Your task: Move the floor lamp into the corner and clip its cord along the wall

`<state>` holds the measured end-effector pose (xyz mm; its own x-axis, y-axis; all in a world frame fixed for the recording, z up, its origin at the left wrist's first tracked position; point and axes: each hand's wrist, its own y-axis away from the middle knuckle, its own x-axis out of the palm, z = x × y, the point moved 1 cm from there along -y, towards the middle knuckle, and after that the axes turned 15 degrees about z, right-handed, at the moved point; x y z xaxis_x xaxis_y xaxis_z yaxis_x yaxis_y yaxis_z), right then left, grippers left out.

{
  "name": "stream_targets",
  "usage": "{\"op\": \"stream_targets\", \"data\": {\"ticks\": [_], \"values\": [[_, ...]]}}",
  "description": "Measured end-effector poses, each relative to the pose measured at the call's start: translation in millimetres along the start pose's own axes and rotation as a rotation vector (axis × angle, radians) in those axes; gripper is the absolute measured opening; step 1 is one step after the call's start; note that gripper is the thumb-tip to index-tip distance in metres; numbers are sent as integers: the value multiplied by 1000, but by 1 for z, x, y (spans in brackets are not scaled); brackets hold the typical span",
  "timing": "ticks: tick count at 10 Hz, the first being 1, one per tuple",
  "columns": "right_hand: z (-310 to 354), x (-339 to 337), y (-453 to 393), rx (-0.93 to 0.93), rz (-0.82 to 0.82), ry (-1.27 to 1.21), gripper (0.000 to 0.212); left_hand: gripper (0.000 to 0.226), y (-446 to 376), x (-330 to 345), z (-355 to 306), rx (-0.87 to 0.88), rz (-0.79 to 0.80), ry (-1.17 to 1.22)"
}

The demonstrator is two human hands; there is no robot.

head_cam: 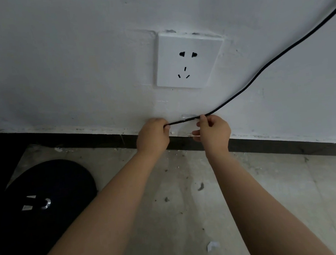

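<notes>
Scrap [212, 245]: small pale bit on the floor, bottom centre of frame, between the forearms.
Floor [273, 189]: grey, dusty, dark specks and pale flecks; fills the lower frame.
Lamp base [41, 211]: round, black, flat on the floor at lower left, metal fitting at its middle; sits in the corner, near both walls. Nothing of the lamp above the base is in frame.
Left hand [153, 136]: centre of frame, closed in a fist around the cord, knuckles toward the wall.
Right hand [213, 132]: just right of the left, thumb and forefinger pinching the cord; lower fingers curled, something pale at their tips, too small to tell what.
Cord [260, 71]: black, taut between the two hands low on the wall just above the skirting, then climbing in a curve to the upper right edge.
Clip [188, 116]: pale patch on the wall at the cord between the hands; shape unclear.
Skirting [289, 147]: dark band along the wall foot, turning the corner at left.
Socket [189, 59]: white plate, centre of frame, above the hands; nothing plugged in.
Wall [73, 64]: white, rough, scuffed near the bottom.
</notes>
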<state>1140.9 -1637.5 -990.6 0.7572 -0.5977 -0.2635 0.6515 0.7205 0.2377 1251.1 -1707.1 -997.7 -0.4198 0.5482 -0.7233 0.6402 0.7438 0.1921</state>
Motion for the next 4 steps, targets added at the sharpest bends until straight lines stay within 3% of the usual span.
{"op": "stream_targets", "data": {"ticks": [1, 2, 4], "values": [[-1, -4, 1, 36, -18, -36, 22, 15, 5, -4, -2, 31, -200, -184], [-2, -10, 0, 100, -13, -125, 22, 12, 13, 2, -7, 31, -296, -205], [-2, -19, 3, 135, 54, -226, 23, 25, 25, -4, -15, 120, -366, -167]]}}
